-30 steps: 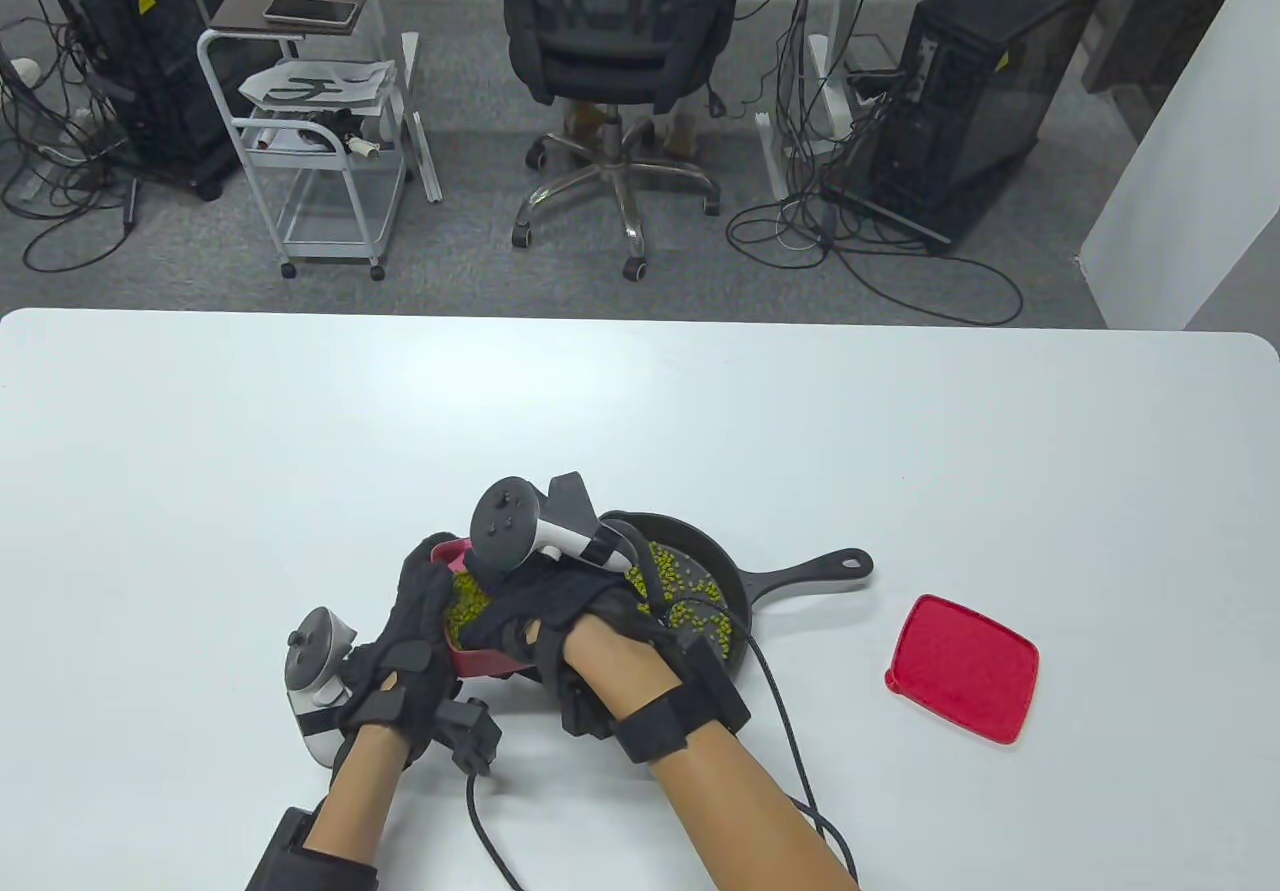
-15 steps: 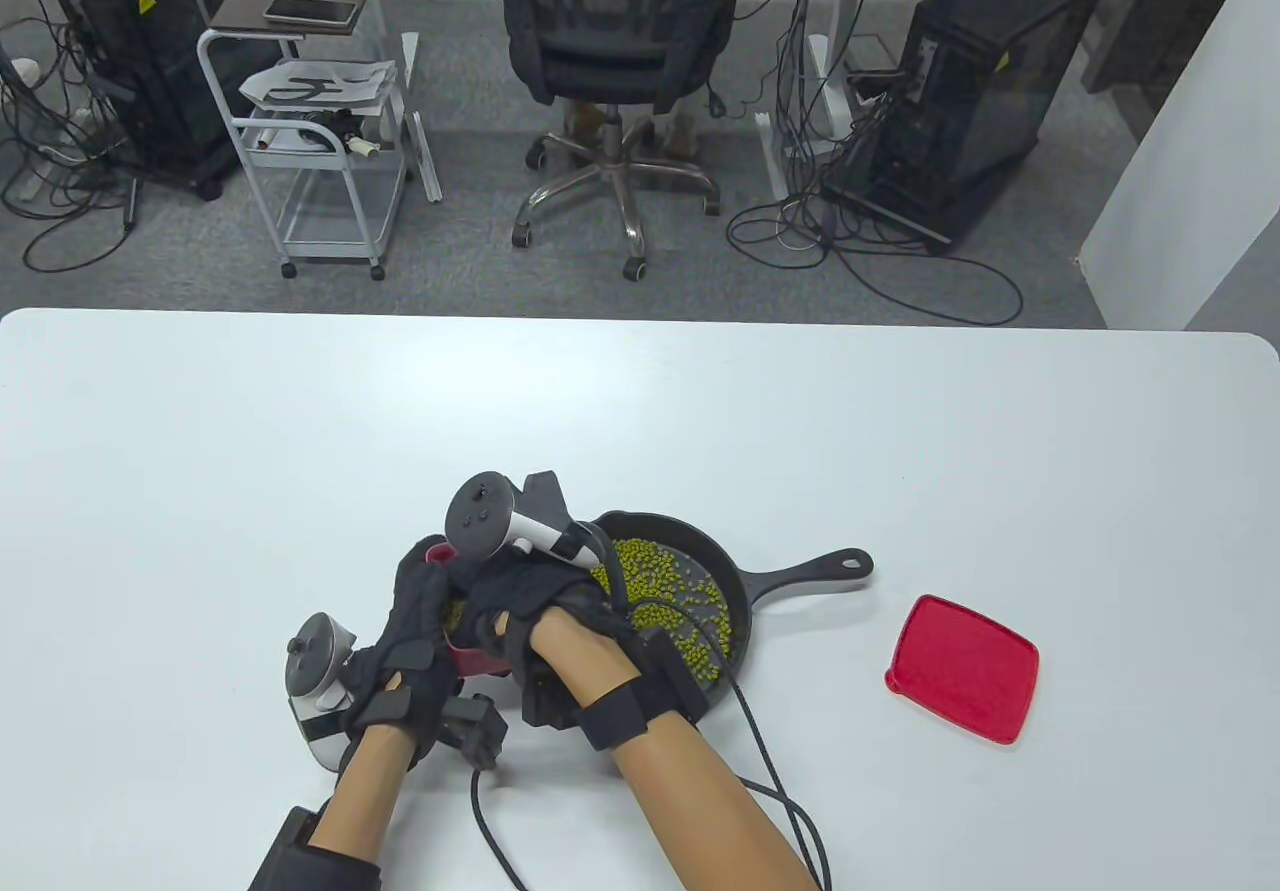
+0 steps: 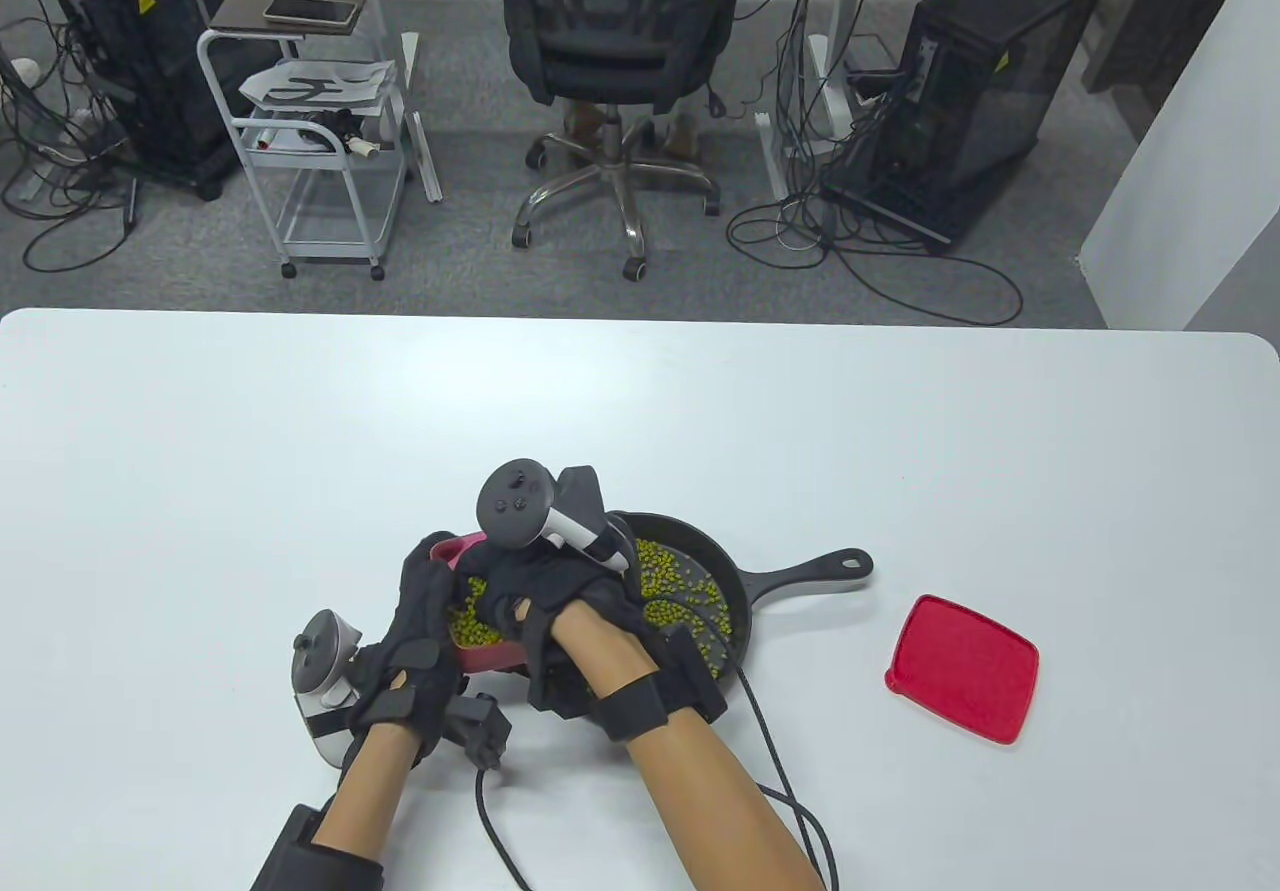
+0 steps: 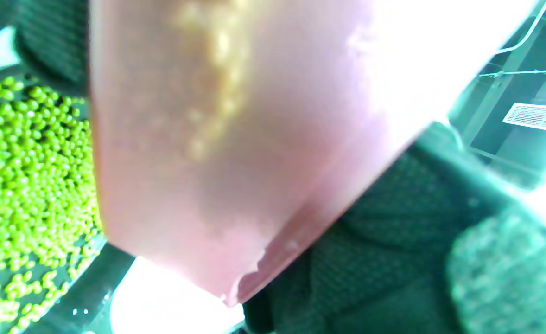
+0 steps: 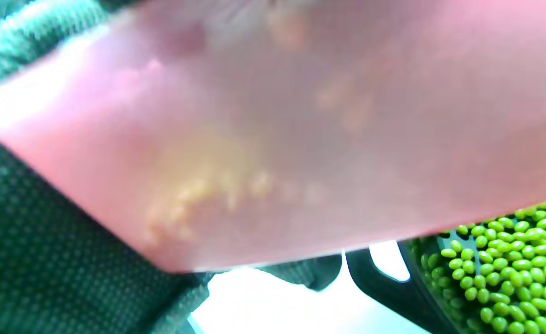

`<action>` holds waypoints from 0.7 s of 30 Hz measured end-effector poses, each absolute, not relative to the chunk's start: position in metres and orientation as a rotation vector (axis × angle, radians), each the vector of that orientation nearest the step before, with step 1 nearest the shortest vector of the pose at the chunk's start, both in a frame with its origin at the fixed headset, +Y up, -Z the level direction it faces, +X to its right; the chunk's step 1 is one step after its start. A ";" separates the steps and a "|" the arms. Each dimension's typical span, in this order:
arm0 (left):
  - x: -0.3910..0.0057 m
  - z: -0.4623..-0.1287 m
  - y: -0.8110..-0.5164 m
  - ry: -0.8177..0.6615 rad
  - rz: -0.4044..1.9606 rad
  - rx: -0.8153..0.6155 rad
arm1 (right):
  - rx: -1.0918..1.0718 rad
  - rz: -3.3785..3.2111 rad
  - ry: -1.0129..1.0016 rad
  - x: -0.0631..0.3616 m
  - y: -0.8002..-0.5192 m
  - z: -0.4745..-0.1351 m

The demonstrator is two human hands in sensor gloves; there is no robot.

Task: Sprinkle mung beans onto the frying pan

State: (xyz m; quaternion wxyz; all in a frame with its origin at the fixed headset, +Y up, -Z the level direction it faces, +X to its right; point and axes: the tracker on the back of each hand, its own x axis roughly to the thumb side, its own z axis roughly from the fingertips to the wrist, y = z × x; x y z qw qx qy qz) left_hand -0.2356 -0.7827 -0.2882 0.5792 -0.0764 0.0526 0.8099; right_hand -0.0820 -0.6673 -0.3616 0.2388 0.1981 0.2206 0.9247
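My left hand (image 3: 415,631) gripped the near-left side of the pink container (image 3: 470,651), its fingers curled round the wall. My right hand (image 3: 545,596) covered most of the opening, so I couldn't tell its grip. Mung beans (image 3: 470,621) lay inside it; more (image 3: 690,601) lay in the frying pan (image 3: 735,581) just right of my right hand. A red lid (image 3: 962,668) lay on the table (image 3: 300,431) farther right.

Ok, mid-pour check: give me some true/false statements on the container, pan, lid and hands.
1. Both hands, left hand and right hand, hold the pink container. True.
2. The frying pan holds no mung beans. False: beans lie scattered in it.
3. The red lid lies on the table, right of the pan. True.
4. The pan handle points left. False: it points right, toward the lid.
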 end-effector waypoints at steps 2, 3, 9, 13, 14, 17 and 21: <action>-0.236 -0.289 -0.784 0.131 1.893 -0.185 | 0.524 2.533 0.578 -0.076 -0.662 -0.364; -0.237 -0.289 -0.784 0.129 1.889 -0.190 | 0.511 2.524 0.575 -0.073 -0.659 -0.365; -0.237 -0.289 -0.783 0.129 1.876 -0.206 | 0.452 2.469 0.521 -0.053 -0.646 -0.374; -0.238 -0.289 -0.782 0.130 1.866 -0.216 | 0.394 2.449 0.467 -0.031 -0.639 -0.382; -0.238 -0.289 -0.782 0.130 1.864 -0.215 | 0.381 2.444 0.464 -0.027 -0.638 -0.383; -0.240 -0.290 -0.781 0.135 1.867 -0.214 | 0.328 2.450 0.446 -0.009 -0.640 -0.389; -0.245 -0.292 -0.780 0.146 1.876 -0.197 | 0.255 2.553 0.454 0.008 -0.656 -0.395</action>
